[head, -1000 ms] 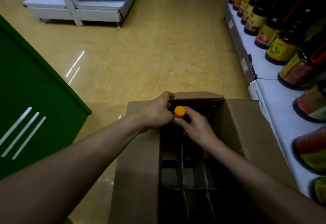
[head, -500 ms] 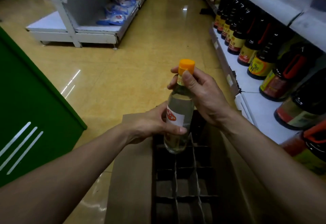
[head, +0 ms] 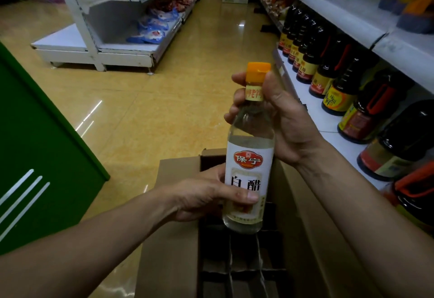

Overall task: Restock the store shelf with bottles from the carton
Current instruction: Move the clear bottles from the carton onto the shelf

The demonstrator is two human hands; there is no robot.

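A store aisle with a glossy yellow floor (head: pixel 164 100). The landmark is an open cardboard carton (head: pixel 173 239) on the floor, its divider cells looking empty where visible. To the carton's right runs a white store shelf (head: pixel 312 107) lined with dark sauce bottles (head: pixel 338 95). Directly above the carton, a clear bottle (head: pixel 249 170) with a white label and orange cap (head: pixel 257 72) is held upright, its long axis vertical. The right hand (head: pixel 279 124) is wrapped closed around the bottle's neck; the left hand (head: pixel 206 194) is curled around its lower body, thumb across the label. The shelf lies to the bottle's right, so the right hand is nearer and likely carries it across.
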